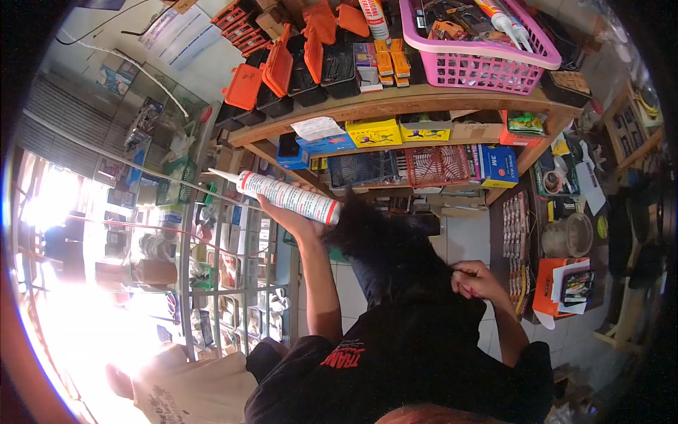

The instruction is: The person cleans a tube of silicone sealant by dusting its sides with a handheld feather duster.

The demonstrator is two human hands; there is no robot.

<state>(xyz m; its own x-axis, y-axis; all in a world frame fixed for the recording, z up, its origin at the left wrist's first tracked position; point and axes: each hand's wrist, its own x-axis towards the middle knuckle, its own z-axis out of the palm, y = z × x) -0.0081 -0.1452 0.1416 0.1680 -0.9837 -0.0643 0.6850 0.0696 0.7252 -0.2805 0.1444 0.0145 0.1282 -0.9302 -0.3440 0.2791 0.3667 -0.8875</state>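
My left hand (293, 220) is wrapped around a sealant cartridge (286, 198), white with red and dark print and a red band at its base. Its pale pointed nozzle (222, 174) aims to the upper left. On the other side, my right hand (474, 280) is curled closed beside the black shirt (424, 353); what its fingers hold, if anything, is hidden. Between the two hands is a dark fuzzy shape (385, 233) that I cannot make out.
A wooden shelf (395, 99) ahead carries orange-lidded cases (275, 69), small boxes and a pink basket (480, 56) with more tubes. Glass cabinets (233, 290) stand at left. A person in a beige shirt (191, 385) is close at lower left. Stocked shelving (565, 233) lines the right.
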